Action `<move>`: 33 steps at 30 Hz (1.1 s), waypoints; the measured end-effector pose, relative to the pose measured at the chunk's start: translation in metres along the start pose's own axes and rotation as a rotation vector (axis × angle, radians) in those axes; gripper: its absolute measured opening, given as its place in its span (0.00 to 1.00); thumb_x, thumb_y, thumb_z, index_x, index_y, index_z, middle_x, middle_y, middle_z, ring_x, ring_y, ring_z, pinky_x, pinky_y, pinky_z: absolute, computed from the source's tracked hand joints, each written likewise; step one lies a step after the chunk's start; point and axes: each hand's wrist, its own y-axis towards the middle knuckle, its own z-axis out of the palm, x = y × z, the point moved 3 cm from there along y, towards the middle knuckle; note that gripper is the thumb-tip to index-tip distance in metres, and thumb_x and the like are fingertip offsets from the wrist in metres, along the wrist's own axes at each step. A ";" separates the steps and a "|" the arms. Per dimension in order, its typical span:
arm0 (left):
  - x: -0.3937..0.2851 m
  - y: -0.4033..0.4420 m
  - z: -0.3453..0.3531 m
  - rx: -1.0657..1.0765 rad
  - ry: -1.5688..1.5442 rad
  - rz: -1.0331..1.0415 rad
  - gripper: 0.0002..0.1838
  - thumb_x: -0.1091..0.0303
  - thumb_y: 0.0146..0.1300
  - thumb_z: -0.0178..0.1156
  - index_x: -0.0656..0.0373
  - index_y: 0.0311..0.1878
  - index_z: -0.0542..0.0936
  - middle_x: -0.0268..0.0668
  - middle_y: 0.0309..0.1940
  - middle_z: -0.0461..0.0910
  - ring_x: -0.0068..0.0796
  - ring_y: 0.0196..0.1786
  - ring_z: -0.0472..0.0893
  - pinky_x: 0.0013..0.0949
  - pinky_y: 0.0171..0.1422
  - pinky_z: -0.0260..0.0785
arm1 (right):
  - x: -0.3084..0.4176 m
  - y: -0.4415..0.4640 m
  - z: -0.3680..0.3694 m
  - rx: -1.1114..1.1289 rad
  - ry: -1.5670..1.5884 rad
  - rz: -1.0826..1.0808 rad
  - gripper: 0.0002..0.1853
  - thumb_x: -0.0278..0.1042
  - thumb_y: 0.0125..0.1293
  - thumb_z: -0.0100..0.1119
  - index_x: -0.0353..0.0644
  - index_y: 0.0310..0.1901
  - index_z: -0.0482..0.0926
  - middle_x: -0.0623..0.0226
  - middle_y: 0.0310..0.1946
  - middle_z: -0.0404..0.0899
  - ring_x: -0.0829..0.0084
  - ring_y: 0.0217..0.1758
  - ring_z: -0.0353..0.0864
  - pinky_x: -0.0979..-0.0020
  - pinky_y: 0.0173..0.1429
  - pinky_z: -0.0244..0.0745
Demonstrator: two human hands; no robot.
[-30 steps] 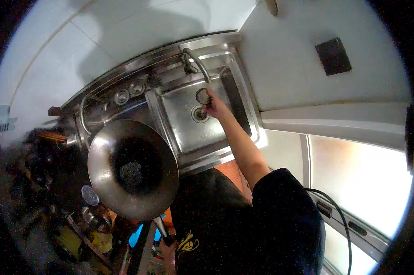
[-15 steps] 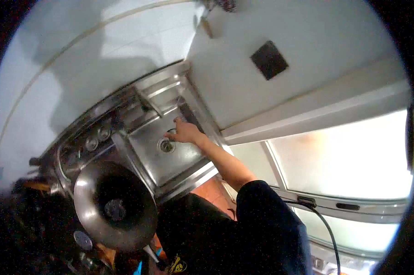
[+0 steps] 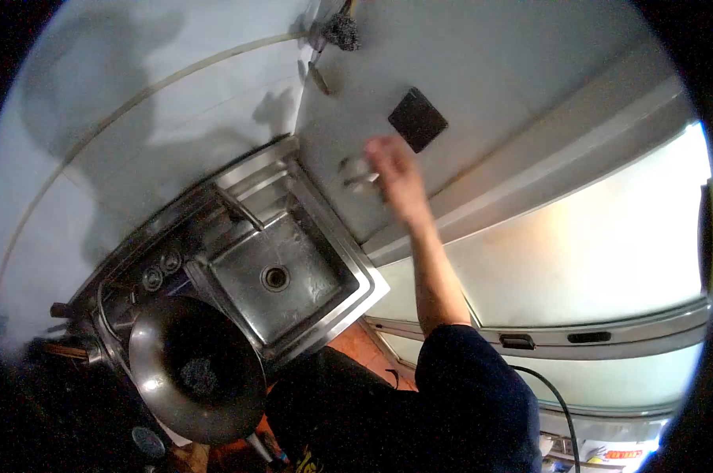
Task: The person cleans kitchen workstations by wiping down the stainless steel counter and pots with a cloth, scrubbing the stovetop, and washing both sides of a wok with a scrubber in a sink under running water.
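Observation:
My right hand (image 3: 396, 177), blurred by motion, is raised to the right of the sink with its fingers closed on a small round metal piece, seemingly a sink strainer (image 3: 358, 172). Below and left of it lies the steel sink (image 3: 246, 303), its round drain hole (image 3: 274, 277) uncovered. A thin stream of water appears to run from the faucet (image 3: 242, 209). A large dark wok (image 3: 147, 386) is at the left of the sink, with a steel wool scrubber (image 3: 199, 377) inside. The wok's handle (image 3: 258, 448) points down toward my body. My left hand is out of sight.
A dark square (image 3: 418, 120) is on the pale wall beside my hand. Another scrubber (image 3: 341, 31) hangs near the corner. Two round glass-like items (image 3: 161, 270) stand behind the wok. Sliding glass panels (image 3: 593, 252) line the right, with a black cable (image 3: 558, 398).
My right hand has lifted from the sink drain up and to the right, carrying the round metal piece. The drain hole now shows uncovered. The whole view has shifted slightly.

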 end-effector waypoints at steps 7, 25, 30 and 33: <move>0.048 -0.040 -0.044 -0.095 -0.151 -0.017 0.32 0.66 0.72 0.55 0.60 0.76 0.58 0.47 0.73 0.60 0.47 0.69 0.70 0.52 0.67 0.73 | -0.258 -0.022 0.217 0.401 -0.180 0.140 0.26 0.57 0.71 0.59 0.40 0.53 0.84 0.57 0.41 0.86 0.67 0.36 0.85 0.64 0.41 0.78; -0.043 -0.029 -0.020 0.184 0.024 0.062 0.30 0.65 0.71 0.58 0.58 0.74 0.62 0.46 0.71 0.61 0.46 0.68 0.71 0.49 0.66 0.73 | -0.317 -0.063 0.261 0.646 -0.752 -0.318 0.12 0.34 0.61 0.56 0.37 0.44 0.80 0.50 0.37 0.84 0.48 0.42 0.85 0.49 0.45 0.80; -0.051 -0.045 -0.036 0.232 -0.017 0.067 0.29 0.65 0.71 0.59 0.59 0.72 0.64 0.46 0.68 0.65 0.44 0.66 0.73 0.48 0.66 0.73 | -0.310 -0.051 0.238 0.783 -0.791 -0.321 0.14 0.36 0.62 0.56 0.41 0.46 0.81 0.49 0.43 0.83 0.47 0.49 0.83 0.49 0.53 0.77; -0.065 -0.069 -0.039 0.242 -0.047 0.056 0.28 0.65 0.70 0.60 0.59 0.71 0.66 0.46 0.67 0.67 0.43 0.65 0.74 0.47 0.65 0.73 | -0.327 -0.047 0.233 0.536 -0.676 -0.352 0.16 0.35 0.62 0.56 0.42 0.51 0.81 0.49 0.49 0.82 0.46 0.50 0.82 0.50 0.53 0.77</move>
